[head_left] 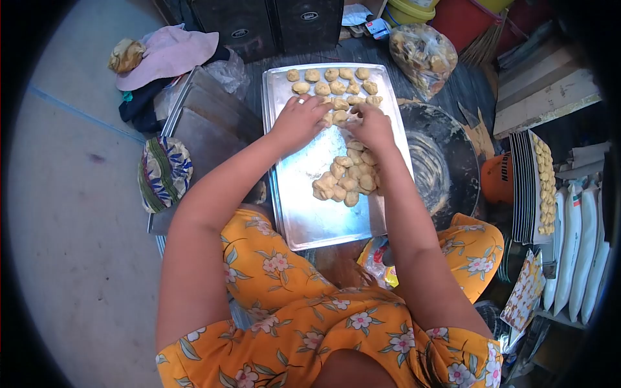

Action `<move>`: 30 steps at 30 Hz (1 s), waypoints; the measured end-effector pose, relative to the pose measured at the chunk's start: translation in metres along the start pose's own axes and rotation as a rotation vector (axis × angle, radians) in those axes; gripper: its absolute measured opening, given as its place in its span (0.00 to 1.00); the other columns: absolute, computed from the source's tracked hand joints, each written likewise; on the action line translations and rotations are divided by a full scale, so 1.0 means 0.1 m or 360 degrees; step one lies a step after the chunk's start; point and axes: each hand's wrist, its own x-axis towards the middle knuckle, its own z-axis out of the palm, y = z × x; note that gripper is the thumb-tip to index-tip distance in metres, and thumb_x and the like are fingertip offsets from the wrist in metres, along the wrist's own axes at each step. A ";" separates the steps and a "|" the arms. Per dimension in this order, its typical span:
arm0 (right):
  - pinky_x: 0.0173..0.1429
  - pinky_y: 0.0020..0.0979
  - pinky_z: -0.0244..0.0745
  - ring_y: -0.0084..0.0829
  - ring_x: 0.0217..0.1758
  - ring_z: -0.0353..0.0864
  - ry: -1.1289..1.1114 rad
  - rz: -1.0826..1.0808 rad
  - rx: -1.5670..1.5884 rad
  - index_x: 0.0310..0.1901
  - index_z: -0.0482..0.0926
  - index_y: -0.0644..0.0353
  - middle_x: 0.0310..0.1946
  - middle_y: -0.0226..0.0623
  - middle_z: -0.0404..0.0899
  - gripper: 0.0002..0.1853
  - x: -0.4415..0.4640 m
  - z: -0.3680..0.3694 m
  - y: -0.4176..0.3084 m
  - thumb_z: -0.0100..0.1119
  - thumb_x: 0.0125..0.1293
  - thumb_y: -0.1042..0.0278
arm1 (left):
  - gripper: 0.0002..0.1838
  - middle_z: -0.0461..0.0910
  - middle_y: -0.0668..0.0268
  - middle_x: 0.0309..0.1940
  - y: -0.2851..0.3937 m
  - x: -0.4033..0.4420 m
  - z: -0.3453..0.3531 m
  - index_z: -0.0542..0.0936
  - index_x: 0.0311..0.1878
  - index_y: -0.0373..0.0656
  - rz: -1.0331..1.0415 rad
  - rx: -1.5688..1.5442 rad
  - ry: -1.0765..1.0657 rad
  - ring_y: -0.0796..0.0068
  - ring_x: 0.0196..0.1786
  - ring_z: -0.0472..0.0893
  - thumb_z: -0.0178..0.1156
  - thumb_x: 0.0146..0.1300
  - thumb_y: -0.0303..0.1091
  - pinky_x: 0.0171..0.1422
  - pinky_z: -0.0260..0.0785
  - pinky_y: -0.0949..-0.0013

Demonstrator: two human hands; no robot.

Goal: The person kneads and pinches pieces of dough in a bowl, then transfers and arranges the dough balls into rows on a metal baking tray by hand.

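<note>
A shiny metal tray (294, 220) lies in front of my crossed legs. Rows of rounded dough balls (321, 88) cover its far part, and a loose heap of dough balls (352, 173) sits nearer me, right of the middle. My left hand (301, 123), with a ring on one finger, reaches over the left of the front row; its fingers and thumb close round a dough ball (327, 119). Opposite it, my right hand (374, 128) has bent, pinched fingertips beside another dough ball (340, 118). What those fingertips hold, if anything, is hidden.
A black round pan (460, 139) with pale smears stands right of the tray. Behind it sits a filled clear plastic bag (424, 58). Stacked trays (527, 187), the front one bearing dough pieces, are at the right. Dark sheets (207, 123) and a pink hat (171, 55) lie left.
</note>
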 end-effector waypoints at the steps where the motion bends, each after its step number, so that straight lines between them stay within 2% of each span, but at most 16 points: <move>1: 0.58 0.43 0.68 0.41 0.55 0.78 0.0023 -0.0002 0.0099 0.46 0.83 0.54 0.47 0.40 0.83 0.24 -0.02 -0.04 0.07 0.72 0.52 0.48 | 0.14 0.78 0.64 0.48 -0.02 0.02 0.01 0.82 0.46 0.45 0.0003 0.0020 -0.0134 0.62 0.58 0.73 0.62 0.61 0.41 0.64 0.61 0.55; 3: 0.55 0.40 0.73 0.41 0.52 0.80 -0.0143 0.0054 0.0092 0.45 0.83 0.55 0.46 0.42 0.82 0.23 -0.06 -0.13 0.23 0.72 0.50 0.51 | 0.13 0.78 0.64 0.48 -0.07 0.09 0.03 0.82 0.46 0.45 0.0008 0.0054 -0.0399 0.63 0.59 0.73 0.61 0.62 0.40 0.65 0.60 0.56; 5: 0.54 0.39 0.75 0.39 0.51 0.81 -0.0402 0.0148 0.0079 0.44 0.83 0.56 0.45 0.43 0.81 0.22 -0.13 -0.20 0.39 0.72 0.50 0.54 | 0.12 0.78 0.65 0.48 -0.08 0.15 0.04 0.82 0.46 0.46 -0.0102 0.0159 -0.0477 0.64 0.59 0.73 0.61 0.61 0.39 0.64 0.60 0.58; 6: 0.51 0.37 0.77 0.39 0.46 0.83 -0.0452 0.0065 0.0192 0.43 0.84 0.58 0.43 0.45 0.82 0.20 -0.08 -0.15 0.50 0.73 0.49 0.59 | 0.12 0.78 0.65 0.48 -0.07 0.17 0.04 0.82 0.46 0.46 -0.0152 0.0214 -0.0516 0.64 0.58 0.73 0.61 0.61 0.38 0.63 0.59 0.58; 9: 0.48 0.35 0.78 0.40 0.41 0.84 -0.0241 0.0108 0.0491 0.42 0.84 0.61 0.40 0.46 0.84 0.19 0.02 0.00 0.55 0.73 0.49 0.63 | 0.10 0.78 0.65 0.46 -0.04 0.19 0.04 0.82 0.44 0.46 -0.0124 0.0262 -0.0351 0.64 0.56 0.74 0.61 0.60 0.37 0.62 0.60 0.58; 10: 0.46 0.34 0.78 0.40 0.37 0.85 0.0079 0.0069 0.0570 0.44 0.83 0.62 0.38 0.45 0.85 0.19 0.03 0.06 0.48 0.73 0.50 0.66 | 0.10 0.79 0.65 0.45 -0.02 0.19 0.06 0.82 0.43 0.46 -0.0017 0.0160 -0.0263 0.64 0.55 0.74 0.61 0.60 0.37 0.61 0.60 0.58; 12: 0.46 0.34 0.79 0.39 0.38 0.84 0.0162 0.0065 0.0770 0.44 0.82 0.63 0.38 0.45 0.85 0.19 0.12 0.17 0.48 0.74 0.51 0.67 | 0.10 0.79 0.65 0.44 0.04 0.20 0.12 0.81 0.42 0.46 0.0193 -0.0040 -0.0087 0.64 0.54 0.74 0.61 0.60 0.37 0.60 0.61 0.59; 14: 0.47 0.34 0.79 0.40 0.40 0.84 0.0134 0.0023 0.0914 0.46 0.81 0.64 0.39 0.45 0.84 0.21 0.19 0.25 0.56 0.75 0.51 0.66 | 0.10 0.79 0.65 0.43 0.09 0.24 0.18 0.81 0.43 0.46 0.0206 -0.0032 -0.0269 0.64 0.54 0.75 0.61 0.60 0.37 0.59 0.61 0.59; 17: 0.44 0.29 0.77 0.30 0.38 0.81 0.0247 0.0011 0.0400 0.48 0.80 0.64 0.39 0.40 0.82 0.23 -0.03 -0.05 0.33 0.76 0.51 0.66 | 0.10 0.79 0.66 0.42 0.10 0.28 0.27 0.81 0.44 0.46 0.0146 0.0053 -0.0382 0.64 0.54 0.75 0.62 0.60 0.37 0.60 0.61 0.59; 19: 0.45 0.30 0.77 0.31 0.39 0.81 -0.0084 -0.0092 0.0346 0.47 0.80 0.63 0.38 0.40 0.82 0.20 -0.19 -0.10 0.30 0.74 0.52 0.67 | 0.11 0.79 0.66 0.42 0.14 0.33 0.27 0.81 0.45 0.46 0.0076 0.0105 -0.0396 0.64 0.54 0.75 0.62 0.60 0.37 0.60 0.61 0.59; 20: 0.46 0.31 0.76 0.33 0.39 0.81 -0.0440 -0.0145 0.0329 0.45 0.82 0.60 0.36 0.40 0.83 0.16 -0.22 -0.14 0.27 0.71 0.54 0.69 | 0.12 0.79 0.66 0.42 0.17 0.34 0.27 0.81 0.46 0.46 0.0044 0.0119 -0.0405 0.64 0.54 0.75 0.62 0.60 0.37 0.60 0.60 0.59; 23: 0.50 0.36 0.77 0.43 0.43 0.83 -0.0278 -0.0105 0.0644 0.43 0.85 0.58 0.41 0.45 0.84 0.14 -0.18 -0.16 0.48 0.67 0.52 0.72 | 0.15 0.79 0.66 0.44 0.17 0.34 0.33 0.81 0.50 0.46 0.0115 0.0042 -0.0226 0.64 0.56 0.74 0.61 0.61 0.38 0.61 0.60 0.59; 24: 0.50 0.36 0.76 0.44 0.43 0.83 0.0020 -0.0043 0.0445 0.42 0.85 0.57 0.39 0.44 0.82 0.14 -0.14 -0.23 0.46 0.66 0.52 0.73 | 0.16 0.79 0.66 0.45 0.16 0.33 0.36 0.80 0.52 0.46 0.0160 -0.0002 -0.0133 0.65 0.57 0.74 0.61 0.61 0.38 0.61 0.60 0.59; 25: 0.50 0.37 0.76 0.42 0.44 0.82 0.0244 -0.0132 0.0333 0.42 0.85 0.56 0.39 0.43 0.81 0.13 -0.07 -0.25 0.51 0.65 0.52 0.74 | 0.17 0.79 0.66 0.47 0.15 0.33 0.39 0.80 0.54 0.46 0.0207 -0.0016 -0.0191 0.65 0.58 0.73 0.60 0.62 0.37 0.61 0.59 0.59; 27: 0.50 0.38 0.76 0.43 0.46 0.81 0.0390 -0.0182 0.0331 0.42 0.85 0.56 0.40 0.43 0.80 0.14 0.07 -0.18 0.58 0.66 0.51 0.74 | 0.19 0.78 0.66 0.52 0.12 0.31 0.44 0.79 0.57 0.46 0.0304 -0.0051 -0.0317 0.65 0.60 0.72 0.59 0.63 0.37 0.62 0.59 0.58; 30: 0.51 0.39 0.75 0.46 0.46 0.80 0.0267 -0.0231 0.0235 0.45 0.84 0.55 0.42 0.42 0.80 0.16 0.13 -0.01 0.67 0.67 0.51 0.73 | 0.19 0.78 0.65 0.53 0.15 0.38 0.41 0.78 0.59 0.46 0.0305 0.0085 -0.0493 0.66 0.60 0.72 0.57 0.65 0.36 0.63 0.58 0.59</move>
